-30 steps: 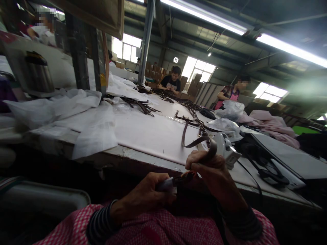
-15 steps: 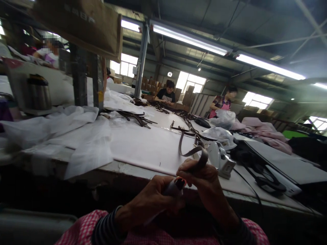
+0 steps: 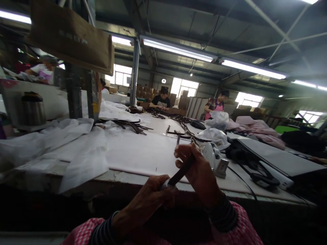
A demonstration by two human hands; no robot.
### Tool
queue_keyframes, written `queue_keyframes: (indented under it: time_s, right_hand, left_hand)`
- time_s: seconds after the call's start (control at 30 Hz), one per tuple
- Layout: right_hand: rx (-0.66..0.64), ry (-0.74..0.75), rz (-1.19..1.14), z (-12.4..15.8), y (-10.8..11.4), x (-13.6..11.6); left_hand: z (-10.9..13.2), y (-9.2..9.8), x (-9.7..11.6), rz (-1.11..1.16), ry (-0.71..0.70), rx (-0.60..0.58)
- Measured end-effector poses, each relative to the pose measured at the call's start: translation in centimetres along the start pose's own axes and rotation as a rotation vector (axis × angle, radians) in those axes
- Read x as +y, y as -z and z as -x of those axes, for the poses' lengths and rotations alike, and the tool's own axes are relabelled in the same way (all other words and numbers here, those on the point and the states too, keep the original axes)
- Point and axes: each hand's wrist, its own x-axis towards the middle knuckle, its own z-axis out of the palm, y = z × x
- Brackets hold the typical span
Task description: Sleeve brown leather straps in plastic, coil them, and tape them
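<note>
- dark brown leather strap (image 3: 182, 172) runs between the two hands, just above the near edge of the white tabletop (image 3: 143, 154), and tilts up toward the right hand.
- left hand (image 3: 143, 207): the fingers are curled shut around the low end of the strap. a small pale piece (image 3: 165, 184) shows by them, but i cannot tell what it is.
- right hand (image 3: 198, 173): the fingers are bent around the upper part of the strap, holding it. a thin brown strip (image 3: 177, 140) stands up past them.
- to hold a strap well, keep both hands close and pull it a bit tight so it does not wobble.
- a heap of dark straps (image 3: 125, 126) lies on the far part of the tabletop.
- a white plastic machine (image 3: 216, 160) sits on the tabletop, just right of the right hand.
- a co-worker (image 3: 161, 102) sits past the far end of the tabletop.
</note>
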Motion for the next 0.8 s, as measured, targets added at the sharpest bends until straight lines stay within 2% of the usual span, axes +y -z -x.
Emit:
queue_keyframes:
  time_s: [0.13, 0.2, 0.27, 0.37, 0.47, 0.63, 0.8]
  right_hand:
    - [-0.191, 0.063, 0.428, 1.4, -0.7, 0.5]
    - [-0.186, 0.063, 0.506, 1.8, -0.6, 0.7]
    - [-0.099, 0.067, 0.418, 1.3, -0.2, 0.8]
    - [-0.013, 0.061, 0.233, -0.1, 0.5, 0.8]
    - [-0.023, 0.058, 0.18, -1.3, 0.7, 0.8]
    - [-0.063, 0.058, 0.172, -2.1, -0.4, 0.6]
    - [-0.111, 0.084, 0.2, -2.9, -1.6, -0.6]
  left_hand:
    - [0.0, 0.5, 0.7, -0.013, -0.038, 0.008]
    - [0.2, 1.0, 1.6, -0.041, -0.032, -0.007]
    - [0.7, 1.6, 2.3, -0.026, -0.01, -0.05]
    - [1.2, 2.9, 2.5, 0.114, 0.013, -0.075]
    - [1.2, 4.1, 1.8, 0.233, 0.032, -0.014]
    - [0.5, 5.0, 0.4, 0.199, 0.079, 0.06]
    - [0.0, 5.2, 0.8, 0.174, 0.007, 0.065]
